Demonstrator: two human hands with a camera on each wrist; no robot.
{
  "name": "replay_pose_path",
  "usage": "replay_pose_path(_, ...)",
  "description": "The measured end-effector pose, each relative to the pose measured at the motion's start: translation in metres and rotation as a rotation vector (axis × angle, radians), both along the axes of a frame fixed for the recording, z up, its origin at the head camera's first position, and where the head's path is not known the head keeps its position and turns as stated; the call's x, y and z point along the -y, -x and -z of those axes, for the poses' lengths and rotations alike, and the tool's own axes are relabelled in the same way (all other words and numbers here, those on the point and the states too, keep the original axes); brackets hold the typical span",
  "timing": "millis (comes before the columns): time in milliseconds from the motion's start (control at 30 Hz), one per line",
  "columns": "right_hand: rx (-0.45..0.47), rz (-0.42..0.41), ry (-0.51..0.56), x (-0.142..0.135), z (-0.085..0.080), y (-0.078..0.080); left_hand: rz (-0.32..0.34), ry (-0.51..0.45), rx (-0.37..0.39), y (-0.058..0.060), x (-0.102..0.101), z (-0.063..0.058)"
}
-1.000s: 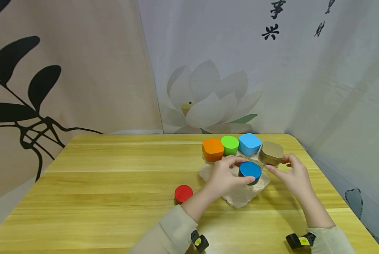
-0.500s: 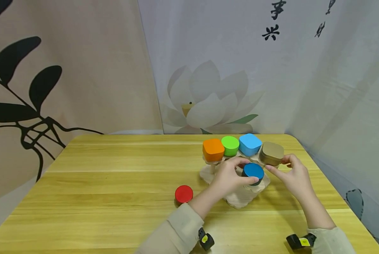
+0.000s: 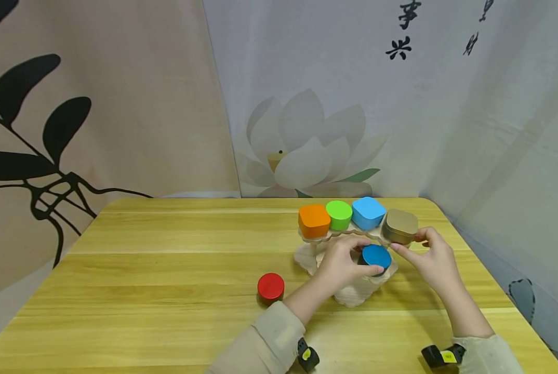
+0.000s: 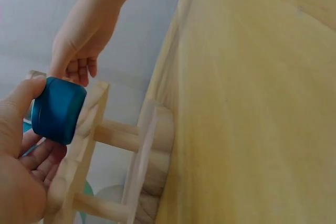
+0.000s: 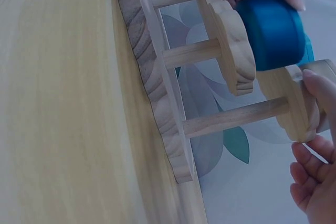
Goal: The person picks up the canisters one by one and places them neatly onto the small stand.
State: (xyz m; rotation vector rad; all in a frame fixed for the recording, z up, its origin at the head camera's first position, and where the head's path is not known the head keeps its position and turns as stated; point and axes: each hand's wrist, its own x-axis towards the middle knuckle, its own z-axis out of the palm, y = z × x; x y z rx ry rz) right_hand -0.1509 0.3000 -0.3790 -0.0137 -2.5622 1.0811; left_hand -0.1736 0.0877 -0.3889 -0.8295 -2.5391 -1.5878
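Observation:
My left hand (image 3: 342,265) pinches a round blue tin (image 3: 376,257) between thumb and fingers. In the right wrist view the blue tin (image 5: 275,32) is right at the lower front shelf of a wooden two-tier display stand (image 5: 236,51). My right hand (image 3: 433,257) grips the right end of the stand's upper shelf, thumb and fingertips at its edge beside a khaki tin (image 3: 400,226). That upper shelf also carries an orange tin (image 3: 314,221), a green tin (image 3: 339,215) and a light blue tin (image 3: 368,213).
A round red tin (image 3: 270,287) stands on the wooden table (image 3: 167,291), left of the stand and close to my left forearm. Behind the table hangs a printed curtain (image 3: 307,104). A small camera is strapped at each wrist.
My left hand has moved the blue tin a little to the right and toward me, down toward the lower front shelf. My right hand stays in place on the stand.

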Motion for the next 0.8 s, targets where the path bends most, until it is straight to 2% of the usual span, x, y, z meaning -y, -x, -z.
replay_pose_path(400,0.008,0.004,-0.009,0.001,-0.001,0.0,-0.001,0.036,0.009,-0.001,0.001,0.0)
replay_pose_path(600,0.011,0.006,-0.005,0.0,0.0,0.0,0.004,0.002,0.031,-0.005,0.006,-0.003)
replay_pose_path(800,0.003,0.004,-0.004,0.0,0.0,0.0,0.026,-0.011,-0.061,-0.014,0.019,-0.007)
